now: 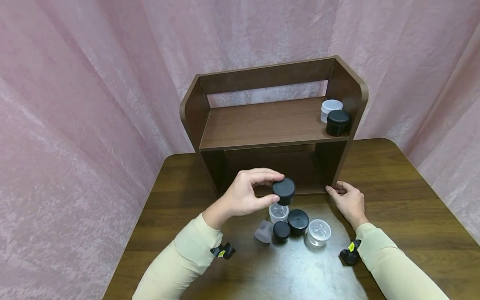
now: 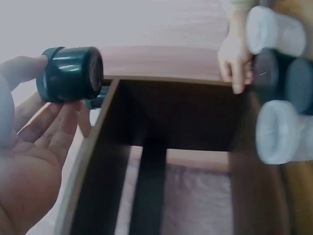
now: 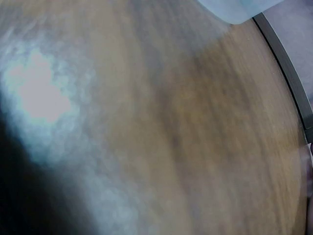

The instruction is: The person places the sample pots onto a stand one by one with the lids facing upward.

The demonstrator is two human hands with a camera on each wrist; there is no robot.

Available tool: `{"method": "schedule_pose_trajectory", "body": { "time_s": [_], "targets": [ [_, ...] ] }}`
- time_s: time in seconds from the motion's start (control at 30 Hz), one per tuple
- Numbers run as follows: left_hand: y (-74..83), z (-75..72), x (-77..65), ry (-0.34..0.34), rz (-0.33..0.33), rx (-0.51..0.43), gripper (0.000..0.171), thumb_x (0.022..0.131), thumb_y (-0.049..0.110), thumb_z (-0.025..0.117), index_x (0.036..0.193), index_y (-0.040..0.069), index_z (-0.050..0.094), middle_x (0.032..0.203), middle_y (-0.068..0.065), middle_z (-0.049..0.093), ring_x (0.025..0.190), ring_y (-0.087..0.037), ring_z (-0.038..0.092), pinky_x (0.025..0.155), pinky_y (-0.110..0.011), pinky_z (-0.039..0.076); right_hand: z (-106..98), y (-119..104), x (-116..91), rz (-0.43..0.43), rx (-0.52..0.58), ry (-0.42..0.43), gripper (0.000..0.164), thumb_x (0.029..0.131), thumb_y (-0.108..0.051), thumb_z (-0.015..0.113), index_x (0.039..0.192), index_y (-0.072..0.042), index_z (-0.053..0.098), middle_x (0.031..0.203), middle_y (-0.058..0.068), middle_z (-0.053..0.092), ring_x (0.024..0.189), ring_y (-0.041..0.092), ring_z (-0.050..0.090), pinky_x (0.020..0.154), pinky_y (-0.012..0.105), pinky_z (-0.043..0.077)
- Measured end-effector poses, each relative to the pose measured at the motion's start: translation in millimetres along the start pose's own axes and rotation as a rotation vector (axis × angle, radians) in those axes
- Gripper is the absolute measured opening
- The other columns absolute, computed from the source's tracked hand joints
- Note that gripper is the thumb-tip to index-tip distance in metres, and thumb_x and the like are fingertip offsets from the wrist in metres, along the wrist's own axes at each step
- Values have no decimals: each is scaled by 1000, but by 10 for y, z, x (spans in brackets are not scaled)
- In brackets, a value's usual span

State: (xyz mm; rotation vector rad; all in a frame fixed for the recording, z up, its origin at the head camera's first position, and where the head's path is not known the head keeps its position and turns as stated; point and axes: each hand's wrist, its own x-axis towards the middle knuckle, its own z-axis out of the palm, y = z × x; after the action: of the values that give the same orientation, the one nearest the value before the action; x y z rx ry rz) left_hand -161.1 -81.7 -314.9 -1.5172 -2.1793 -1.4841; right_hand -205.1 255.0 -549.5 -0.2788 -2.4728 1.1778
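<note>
My left hand [image 1: 249, 191] pinches a black lidded jar [image 1: 283, 191] between thumb and fingers, raised in front of the shelf's lower compartment. In the left wrist view the same jar [image 2: 71, 74] lies sideways across the fingertips. My right hand [image 1: 348, 202] grips the bottom front corner of the brown shelf unit [image 1: 262, 121], thumb and fingers on either side of its right panel. Below the left hand, a larger black jar [image 1: 298, 221], a small black jar [image 1: 281, 230] and several clear jars [image 1: 318, 231] stand together; one frosted jar [image 1: 264, 231] leans.
On the upper board, at its right end, a white-lidded jar [image 1: 331, 109] stands behind a black jar [image 1: 338, 122]. The shelf stands on a wood-grain table [image 1: 176, 187]. A pink curtain [image 1: 112, 83] hangs behind it.
</note>
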Motion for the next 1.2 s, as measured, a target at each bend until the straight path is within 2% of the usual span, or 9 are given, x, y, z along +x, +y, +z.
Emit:
{"method": "schedule_pose_trajectory", "body": {
  "time_s": [0.13, 0.27, 0.37, 0.53, 0.7, 0.9, 1.07, 1.2],
  "targets": [
    [-85, -108, 267, 44, -34, -54, 38, 77, -7, 74, 114, -10, 64, 113, -21, 64, 95, -23, 65, 83, -40, 55, -2, -11, 3, 1, -1, 8, 50, 86, -44, 70, 112, -1, 67, 92, 14, 72, 79, 19, 66, 62, 14, 44],
    [-253, -198, 563, 62, -69, -52, 39, 81, 3, 75, 117, -2, 65, 115, -12, 65, 94, -15, 64, 85, -33, 54, 6, -13, 1, -5, -11, 17, 49, 85, -43, 70, 111, -1, 68, 90, 14, 72, 79, 20, 67, 62, 15, 44],
    [-335, -235, 804, 71, -103, -43, 38, 81, 6, 76, 118, 0, 66, 110, -9, 67, 92, -13, 64, 84, -29, 53, 8, -6, -17, -5, -15, 18, 47, 86, -43, 70, 109, -1, 68, 90, 14, 72, 80, 22, 67, 63, 17, 45],
    [-483, -221, 1156, 78, -237, -31, 41, 81, 9, 76, 120, 3, 65, 100, -7, 69, 87, -12, 67, 79, -25, 54, 21, 6, -63, -6, -20, 19, 44, 86, -41, 70, 106, -2, 69, 90, 13, 72, 82, 25, 67, 67, 26, 48],
    [-654, -191, 1432, 78, -377, -1, 42, 83, 13, 75, 123, 7, 64, 101, -5, 69, 88, -9, 67, 77, -20, 53, 37, 10, -63, -9, -20, 23, 45, 86, -40, 71, 109, -2, 68, 91, 13, 72, 83, 25, 68, 66, 20, 46],
    [-860, -147, 1653, 126, -442, 22, 41, 84, 13, 75, 123, 6, 64, 103, -5, 70, 90, -7, 66, 79, -15, 50, 23, -11, -30, -5, -7, 28, 47, 85, -41, 71, 110, -1, 68, 91, 14, 72, 82, 23, 68, 64, 16, 45],
    [-983, -70, 1739, 162, -481, -9, 41, 84, 14, 75, 123, 8, 65, 106, -3, 70, 92, -5, 65, 79, -14, 50, 16, -14, -15, 3, -8, 25, 47, 85, -41, 72, 110, -2, 68, 91, 13, 72, 79, 17, 67, 62, 12, 44],
    [-1001, -25, 1790, 191, -493, -27, 40, 84, 15, 75, 123, 9, 65, 109, -1, 69, 95, -2, 64, 79, -13, 49, 0, -28, -4, 0, -4, 30, 47, 84, -41, 73, 109, -2, 68, 91, 14, 72, 78, 18, 67, 62, 12, 44]
  ]
}}
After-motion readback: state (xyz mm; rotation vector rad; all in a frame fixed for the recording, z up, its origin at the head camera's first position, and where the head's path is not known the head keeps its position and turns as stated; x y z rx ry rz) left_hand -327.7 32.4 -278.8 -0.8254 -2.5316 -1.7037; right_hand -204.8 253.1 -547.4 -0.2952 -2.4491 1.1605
